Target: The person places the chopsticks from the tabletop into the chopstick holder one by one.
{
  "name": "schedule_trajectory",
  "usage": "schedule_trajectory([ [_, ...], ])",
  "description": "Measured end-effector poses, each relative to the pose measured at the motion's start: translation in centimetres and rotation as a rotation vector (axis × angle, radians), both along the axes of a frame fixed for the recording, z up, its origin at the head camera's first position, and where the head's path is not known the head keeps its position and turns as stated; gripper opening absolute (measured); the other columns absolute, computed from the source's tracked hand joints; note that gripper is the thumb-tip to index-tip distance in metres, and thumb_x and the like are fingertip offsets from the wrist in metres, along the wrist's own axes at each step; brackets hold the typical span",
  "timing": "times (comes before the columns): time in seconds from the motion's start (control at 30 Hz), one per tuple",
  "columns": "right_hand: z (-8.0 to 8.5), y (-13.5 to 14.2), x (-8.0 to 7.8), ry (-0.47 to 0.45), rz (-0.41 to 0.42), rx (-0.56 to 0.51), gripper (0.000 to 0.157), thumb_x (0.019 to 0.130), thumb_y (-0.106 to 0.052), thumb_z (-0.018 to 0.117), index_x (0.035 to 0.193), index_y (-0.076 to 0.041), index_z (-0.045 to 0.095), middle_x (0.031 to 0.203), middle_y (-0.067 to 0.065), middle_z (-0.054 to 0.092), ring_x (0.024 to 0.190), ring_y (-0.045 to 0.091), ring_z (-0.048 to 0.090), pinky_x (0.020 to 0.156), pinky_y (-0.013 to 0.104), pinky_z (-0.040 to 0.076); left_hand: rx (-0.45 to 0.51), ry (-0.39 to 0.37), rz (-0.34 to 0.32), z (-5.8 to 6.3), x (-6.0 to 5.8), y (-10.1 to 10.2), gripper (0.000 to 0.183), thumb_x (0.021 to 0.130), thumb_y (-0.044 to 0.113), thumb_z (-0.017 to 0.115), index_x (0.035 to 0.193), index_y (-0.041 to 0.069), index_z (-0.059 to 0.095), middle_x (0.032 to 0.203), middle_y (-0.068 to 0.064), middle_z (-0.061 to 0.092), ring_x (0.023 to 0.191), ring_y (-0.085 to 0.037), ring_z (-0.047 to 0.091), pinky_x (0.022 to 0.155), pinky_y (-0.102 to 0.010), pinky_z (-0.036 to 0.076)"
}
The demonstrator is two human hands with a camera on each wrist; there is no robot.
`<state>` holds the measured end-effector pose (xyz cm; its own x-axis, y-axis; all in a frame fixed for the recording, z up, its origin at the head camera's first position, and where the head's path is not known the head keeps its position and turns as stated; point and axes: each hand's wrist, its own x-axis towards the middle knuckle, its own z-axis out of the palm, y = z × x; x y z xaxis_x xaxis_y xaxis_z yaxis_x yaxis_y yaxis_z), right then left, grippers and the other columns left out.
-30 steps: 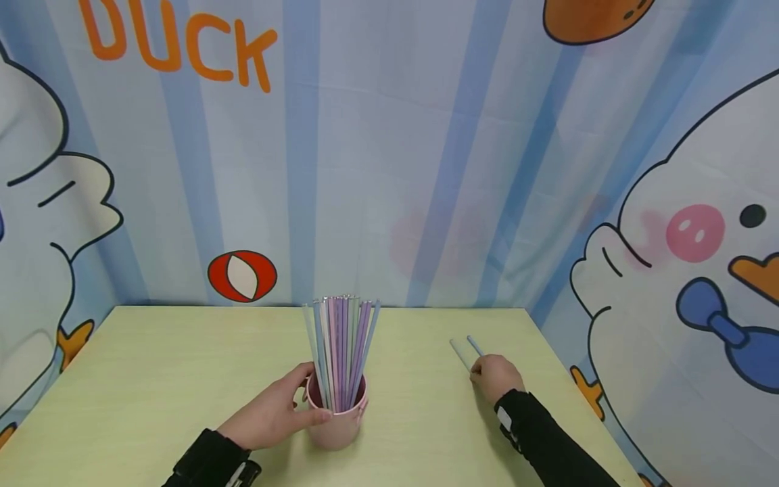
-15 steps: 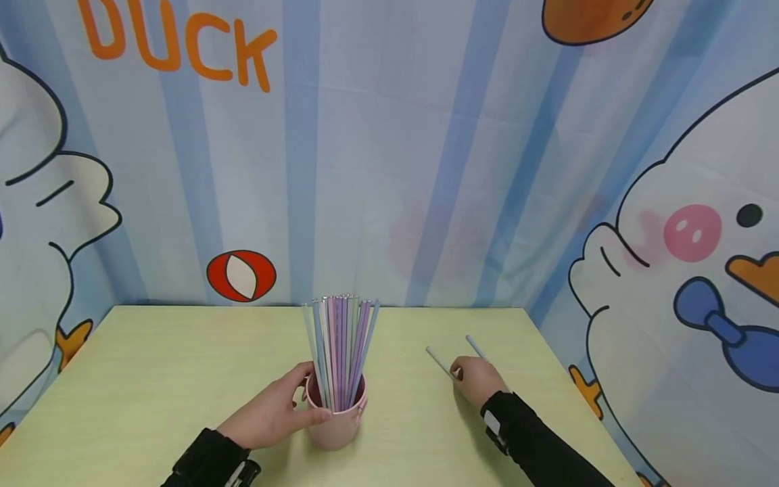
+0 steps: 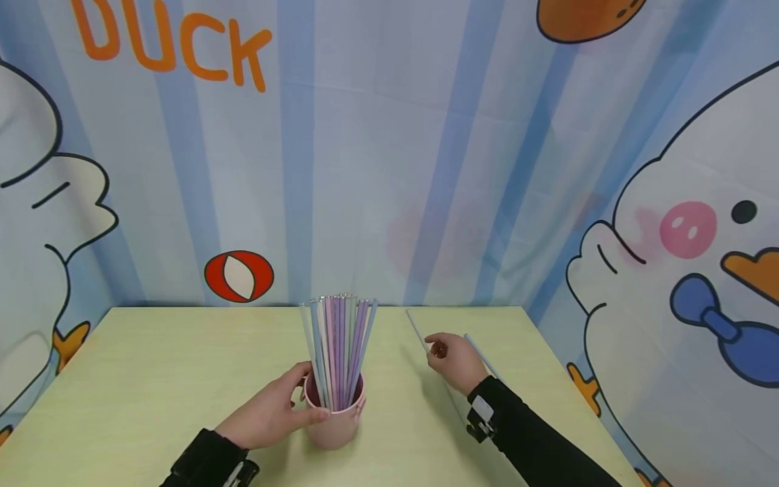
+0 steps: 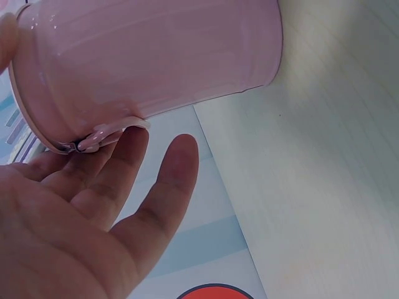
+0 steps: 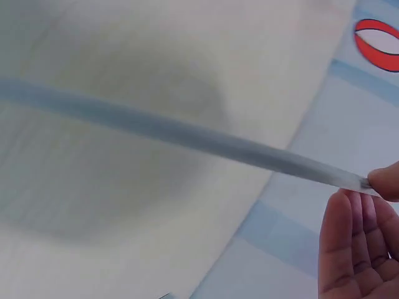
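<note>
My left hand (image 3: 276,414) grips a small pink bucket (image 3: 335,431) by its rim, thumb over the near side. In the left wrist view, fingertips lie at its small side handle (image 4: 115,129) and the little finger stands apart. A bundle of straws (image 3: 343,355), purple, blue, green and pale, stands upright in the bucket. Over the table to the right, my right hand (image 3: 458,365) pinches a long pale straw (image 5: 218,144) between thumb and fingers, tilted up away from me. Beyond that hand, a blue straw (image 3: 483,357) lies on the table, partly hidden by the wrist.
The pale wooden table (image 3: 201,358) ends at a striped blue cloth backdrop (image 3: 365,169) printed with cartoon ducks. Black sleeves cover both forearms, and a device is strapped to the right wrist (image 3: 482,414).
My right hand has moved left and lifted the pale straw off the table, its far end rising. The blue straw stays behind. My left hand keeps its hold on the bucket.
</note>
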<state>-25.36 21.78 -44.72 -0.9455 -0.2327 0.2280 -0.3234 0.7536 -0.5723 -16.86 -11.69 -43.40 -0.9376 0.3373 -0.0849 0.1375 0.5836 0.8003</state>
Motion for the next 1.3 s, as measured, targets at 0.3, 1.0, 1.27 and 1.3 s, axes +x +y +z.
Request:
schedule_trajectory([
  [0.3, 4.1, -2.4, -0.2, -0.021, -0.002, -0.301, 0.026, 0.088, -0.01, 0.064, 0.113, -0.007, 0.064, 0.091, 0.009, 0.063, 0.082, 0.018, 0.057, 0.065, 0.033, 0.053, 0.006, -0.004, -0.002, 0.0, 0.0, 0.0, 0.085, 0.076, 0.047, 0.076, 0.143, 0.017, 0.033, 0.141, -0.008, 0.045, 0.12, -0.028, 0.046, 0.097, -0.058, 0.045],
  [1.0, 12.9, -7.1, 2.5, -0.009, 0.117, -0.626, 0.033, 0.091, -0.005, 0.058, 0.122, 0.004, 0.05, 0.102, 0.02, 0.055, 0.091, 0.028, 0.058, 0.079, 0.042, 0.058, 0.009, 0.003, -0.006, 0.0, 0.0, 0.0, 0.086, 0.077, 0.046, 0.076, 0.144, 0.015, 0.032, 0.143, -0.008, 0.044, 0.121, -0.028, 0.045, 0.097, -0.058, 0.044],
  [1.27, 12.4, -7.8, 2.0, -0.041, 0.152, -0.759, 0.031, 0.09, -0.001, 0.059, 0.119, 0.006, 0.048, 0.099, 0.016, 0.053, 0.089, 0.031, 0.058, 0.079, 0.044, 0.058, 0.0, 0.001, -0.005, 0.1, 0.0, 0.0, 0.086, 0.076, 0.047, 0.076, 0.143, 0.015, 0.033, 0.141, -0.009, 0.046, 0.12, -0.029, 0.046, 0.097, -0.057, 0.045],
  [1.3, 12.3, -7.9, 2.0, -0.045, 0.155, -0.763, 0.031, 0.09, -0.001, 0.059, 0.119, 0.006, 0.048, 0.098, 0.016, 0.053, 0.089, 0.033, 0.058, 0.078, 0.043, 0.058, -0.001, 0.0, -0.003, 0.1, 0.0, 0.0, 0.085, 0.076, 0.047, 0.075, 0.143, 0.015, 0.033, 0.141, -0.008, 0.046, 0.12, -0.028, 0.046, 0.097, -0.057, 0.045],
])
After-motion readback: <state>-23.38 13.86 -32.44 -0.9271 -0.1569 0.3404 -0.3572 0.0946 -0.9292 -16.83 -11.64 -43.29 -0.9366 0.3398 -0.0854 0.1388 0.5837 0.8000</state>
